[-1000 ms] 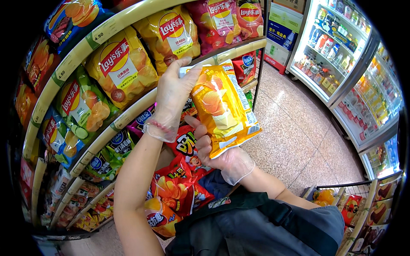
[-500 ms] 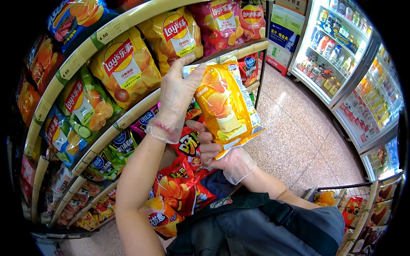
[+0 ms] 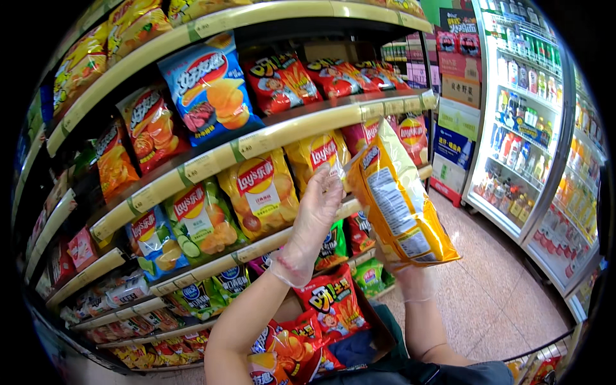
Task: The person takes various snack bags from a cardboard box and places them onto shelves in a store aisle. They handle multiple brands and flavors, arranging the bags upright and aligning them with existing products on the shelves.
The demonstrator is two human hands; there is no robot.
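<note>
My right hand (image 3: 416,281), in a clear plastic glove, holds up an orange-and-yellow bag of chips (image 3: 401,199). Its printed back faces me, and the bag hides most of the fingers. Just left of the bag is my left hand (image 3: 317,204), gloved the same way, with its fingers pointing up and loosely apart. They seem clear of the bag and hold nothing I can see. Beyond that hand, yellow chip bags (image 3: 260,192) stand on a shelf. Below my hands, red snack bags (image 3: 330,301) lie in an open carton (image 3: 380,321) close to my body.
Curved shelf tiers (image 3: 269,138) filled with snack bags run across the left and middle. A blue chip bag (image 3: 208,90) stands on the tier above. Stacked cartons (image 3: 457,115) and a lit drinks fridge (image 3: 520,115) stand at right, beside the tiled floor (image 3: 487,282).
My right hand has raised the orange bag and turned its back toward me. My left hand has come off the bag's top edge. The view has lifted, showing higher shelves.
</note>
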